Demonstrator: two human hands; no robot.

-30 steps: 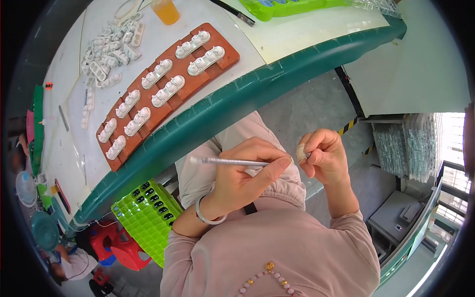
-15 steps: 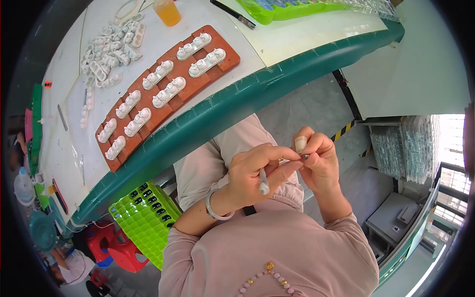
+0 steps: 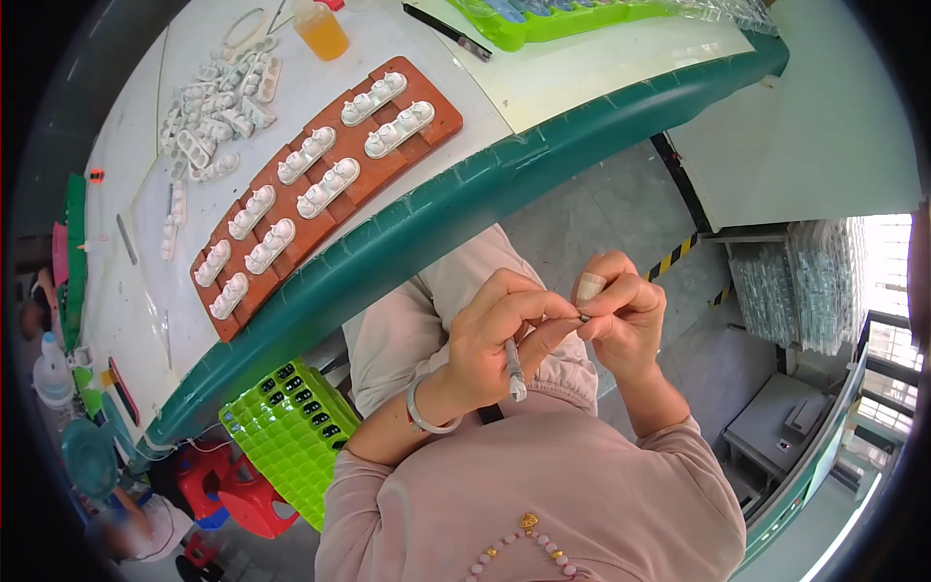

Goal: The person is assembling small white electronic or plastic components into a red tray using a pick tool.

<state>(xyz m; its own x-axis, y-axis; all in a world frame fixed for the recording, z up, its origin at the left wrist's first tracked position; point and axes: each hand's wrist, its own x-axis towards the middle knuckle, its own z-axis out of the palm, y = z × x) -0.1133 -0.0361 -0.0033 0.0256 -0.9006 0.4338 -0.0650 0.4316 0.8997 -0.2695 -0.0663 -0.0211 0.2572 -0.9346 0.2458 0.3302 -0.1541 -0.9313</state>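
Observation:
Over my lap, my left hand [image 3: 499,339] grips a thin silver tool [image 3: 513,367] like a pen, its free end pointing down toward my chest. My right hand [image 3: 626,315] pinches a small white piece [image 3: 589,285] between fingers and thumb. The tool's tip meets that piece where the two hands touch. Up on the table lies a long brown tray [image 3: 427,131] with two rows of white moulded parts [image 3: 328,186].
The table has a green rim [image 3: 504,189] just beyond my knees. Several loose white parts [image 3: 208,107] lie at its far left, beside an orange bottle [image 3: 322,29]. A green crate [image 3: 291,436] stands under the table at my left. A green tray [image 3: 572,19] sits at the back.
My left hand has turned the tool from lying crosswise to pointing down, and both hands have drawn together around the small white piece.

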